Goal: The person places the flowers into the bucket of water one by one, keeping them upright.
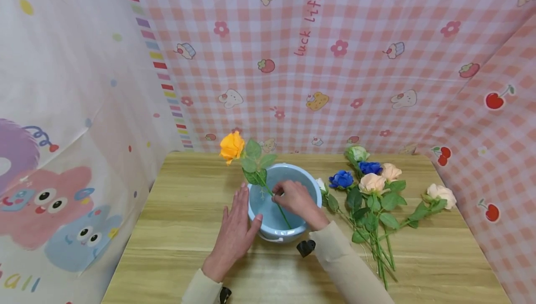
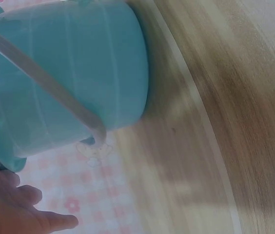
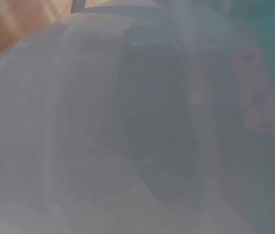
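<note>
While the right hand [image 1: 295, 198] is over the mouth of the blue bucket [image 1: 284, 173], the left hand [image 1: 236, 232] lies along the bucket's left side, fingers extended and holding nothing; whether it bears on the wall cannot be confirmed. The right hand's grip is drawn to a pinch on the stem of the orange rose [image 1: 232, 147]. That rose is tilted: its bloom leans out beyond the far left rim, its lower stem is within the bucket. Contact with the bottom cannot be determined.

Progress is judged early. The orange rose is the only flower seen in the bucket, and it is not yet released. Outside, on the table [image 1: 180, 229] to the right, lie two blue roses [image 1: 341, 179], two peach roses [image 1: 372, 183], a pale green rose [image 1: 358, 153], a cream rose [image 1: 441, 195] set farther right, and a white flower [image 1: 321, 185] partly hidden at the bucket's edge. These appear outstanding; neither hand touches them. The right wrist view is hazy and adds nothing on the grip.
</note>
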`<state>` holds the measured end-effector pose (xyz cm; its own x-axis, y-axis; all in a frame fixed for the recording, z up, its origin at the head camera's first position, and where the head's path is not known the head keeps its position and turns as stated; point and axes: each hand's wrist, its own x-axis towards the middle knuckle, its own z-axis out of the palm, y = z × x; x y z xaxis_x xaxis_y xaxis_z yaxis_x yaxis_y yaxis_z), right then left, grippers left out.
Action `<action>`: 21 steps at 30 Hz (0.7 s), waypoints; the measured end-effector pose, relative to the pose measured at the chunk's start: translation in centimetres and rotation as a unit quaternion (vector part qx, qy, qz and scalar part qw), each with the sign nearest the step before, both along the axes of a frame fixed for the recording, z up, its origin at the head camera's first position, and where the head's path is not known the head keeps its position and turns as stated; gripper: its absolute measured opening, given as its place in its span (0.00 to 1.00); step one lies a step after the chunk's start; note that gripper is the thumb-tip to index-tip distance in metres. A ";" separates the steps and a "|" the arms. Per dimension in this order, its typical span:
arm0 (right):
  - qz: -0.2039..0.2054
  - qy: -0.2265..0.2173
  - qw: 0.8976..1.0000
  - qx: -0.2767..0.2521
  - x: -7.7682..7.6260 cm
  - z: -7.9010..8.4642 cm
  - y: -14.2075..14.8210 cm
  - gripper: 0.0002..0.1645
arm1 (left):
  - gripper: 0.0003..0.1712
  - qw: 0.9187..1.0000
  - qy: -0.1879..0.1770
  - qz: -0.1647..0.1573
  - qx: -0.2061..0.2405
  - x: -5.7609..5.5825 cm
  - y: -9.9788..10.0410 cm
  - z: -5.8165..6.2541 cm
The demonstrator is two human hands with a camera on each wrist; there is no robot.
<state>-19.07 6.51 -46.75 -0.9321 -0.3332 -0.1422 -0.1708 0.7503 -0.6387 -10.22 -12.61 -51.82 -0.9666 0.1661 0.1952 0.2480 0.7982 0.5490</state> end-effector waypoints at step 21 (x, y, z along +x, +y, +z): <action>-0.138 0.160 0.941 -0.266 4.0 0.8 5.4 0.16 | 0.44 1.000 0.010 -0.001 0.004 0.0 0.0 -0.3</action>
